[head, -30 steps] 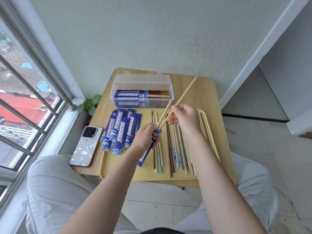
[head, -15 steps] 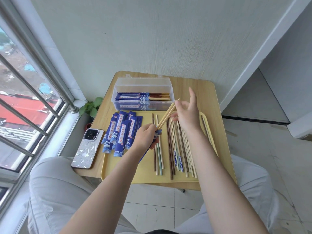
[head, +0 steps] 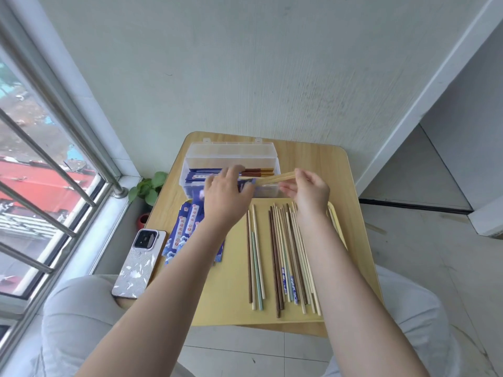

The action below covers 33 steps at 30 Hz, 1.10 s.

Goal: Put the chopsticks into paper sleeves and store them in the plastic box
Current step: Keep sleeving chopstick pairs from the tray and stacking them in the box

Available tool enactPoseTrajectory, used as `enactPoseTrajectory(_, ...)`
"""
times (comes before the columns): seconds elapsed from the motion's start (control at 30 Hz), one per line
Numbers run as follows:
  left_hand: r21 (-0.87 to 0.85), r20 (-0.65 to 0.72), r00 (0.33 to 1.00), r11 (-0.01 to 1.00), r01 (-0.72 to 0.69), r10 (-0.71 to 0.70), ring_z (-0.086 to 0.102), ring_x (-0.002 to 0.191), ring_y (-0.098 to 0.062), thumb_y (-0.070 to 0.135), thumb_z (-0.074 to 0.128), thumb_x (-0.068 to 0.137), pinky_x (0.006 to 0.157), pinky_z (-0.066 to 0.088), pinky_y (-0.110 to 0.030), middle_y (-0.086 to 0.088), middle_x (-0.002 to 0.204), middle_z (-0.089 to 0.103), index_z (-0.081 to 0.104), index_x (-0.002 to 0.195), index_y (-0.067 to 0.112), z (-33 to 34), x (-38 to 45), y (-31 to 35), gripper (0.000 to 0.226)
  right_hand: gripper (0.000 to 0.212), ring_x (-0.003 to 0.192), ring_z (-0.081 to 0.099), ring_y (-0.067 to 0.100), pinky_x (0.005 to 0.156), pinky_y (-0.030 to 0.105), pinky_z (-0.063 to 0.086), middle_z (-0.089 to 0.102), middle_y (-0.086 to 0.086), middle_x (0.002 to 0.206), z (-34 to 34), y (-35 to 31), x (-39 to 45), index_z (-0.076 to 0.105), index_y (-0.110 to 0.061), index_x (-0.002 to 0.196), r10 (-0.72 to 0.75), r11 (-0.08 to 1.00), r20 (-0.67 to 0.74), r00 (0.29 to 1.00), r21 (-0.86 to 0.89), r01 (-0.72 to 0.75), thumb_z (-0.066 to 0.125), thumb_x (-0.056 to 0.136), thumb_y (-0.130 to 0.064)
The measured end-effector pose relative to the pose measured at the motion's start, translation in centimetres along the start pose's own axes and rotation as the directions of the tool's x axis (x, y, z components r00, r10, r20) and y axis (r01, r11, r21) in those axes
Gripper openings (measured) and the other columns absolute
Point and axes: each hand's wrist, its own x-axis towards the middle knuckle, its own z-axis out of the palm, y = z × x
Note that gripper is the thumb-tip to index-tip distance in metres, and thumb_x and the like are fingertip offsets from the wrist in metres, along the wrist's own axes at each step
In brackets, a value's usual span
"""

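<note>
My left hand [head: 227, 193] holds a blue paper sleeve [head: 246, 184] level over the front wall of the clear plastic box [head: 269, 153]. A pale wooden pair of chopsticks [head: 275, 178] sticks out of the sleeve to the right, and my right hand [head: 309, 193] pinches its free end. Inside the box lie sleeved pairs [head: 206, 174] with brown ends showing. Several loose chopsticks [head: 283, 254] of different colours lie on the yellow tray [head: 228, 295]. Empty blue sleeves [head: 185, 227] are stacked at the tray's left, partly hidden by my left forearm.
A phone [head: 140, 263] lies face down at the left edge of the small wooden table [head: 345, 186]. A small green plant [head: 148, 187] stands by the window frame on the left. The box's lid [head: 231, 148] is folded back toward the wall.
Both hands rose from over the tray to the box's front. The chopstick pair went deeper into the sleeve and turned from slanted to level.
</note>
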Motion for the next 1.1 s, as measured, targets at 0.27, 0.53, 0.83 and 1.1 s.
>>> enactPoseTrajectory(0.27, 0.161, 0.075, 0.996, 0.985, -0.063, 0.051, 0.023, 0.149, -0.023, 0.032, 0.051, 0.098, 0.124, 0.011, -0.044, -0.003, 0.158, 0.036, 0.037, 0.152, 0.016, 1.2, 3.4, -3.8, 0.057, 0.026, 0.070, 0.073, 0.024, 0.068, 0.031, 0.061, 0.069, 0.018, 0.085, 2.8, 1.0, 4.1, 0.055, 0.003, 0.127, 0.152, 0.975, -0.127, 0.980, 0.181, -0.128, 0.052, 0.103, -0.008)
enactPoseTrajectory(0.53, 0.321, 0.206, 0.973, 0.947, 0.031, -0.102, 0.015, 0.152, -0.025, 0.043, 0.038, 0.103, 0.122, 0.001, -0.055, -0.004, 0.162, 0.029, 0.030, 0.155, 0.020, 2.6, 5.2, -5.7, 0.057, 0.045, 0.074, 0.076, 0.022, 0.069, 0.025, 0.061, 0.054, 0.016, 0.141, 6.0, 1.4, 5.7, 0.044, -0.001, 0.146, 0.166, 0.976, 0.120, 0.979, -0.164, -0.145, 0.045, 0.102, -0.005)
enactPoseTrajectory(0.83, 0.005, -0.045, 0.996, 0.997, 0.075, -0.075, 0.056, 0.102, -0.024, 0.021, 0.054, 0.096, 0.075, 0.047, -0.036, -0.004, 0.109, 0.062, 0.069, 0.107, 0.013, 2.6, 2.2, -5.5, 0.021, 0.023, 0.055, 0.063, 0.011, 0.052, 0.026, 0.052, 0.070, 0.003, 0.096, 4.4, 1.5, 2.2, 0.065, -0.020, 0.098, -0.014, 0.799, 0.287, 0.958, -0.573, 0.183, 0.046, 0.097, -0.008)
enactPoseTrajectory(1.1, 0.373, 0.218, 0.935, 0.909, 0.185, -0.280, 0.039, 0.132, -0.033, 0.017, 0.052, 0.092, 0.095, 0.045, -0.042, -0.012, 0.134, 0.048, 0.052, 0.129, 0.010, 2.3, -2.9, -6.8, 0.038, 0.044, 0.110, 0.061, 0.028, 0.078, 0.031, 0.044, 0.053, 0.006, 0.132, 3.2, 7.6, -3.9, 0.055, -0.025, 0.135, 0.294, 0.198, 0.521, 0.801, -0.853, 0.483, 0.066, 0.094, -0.035)
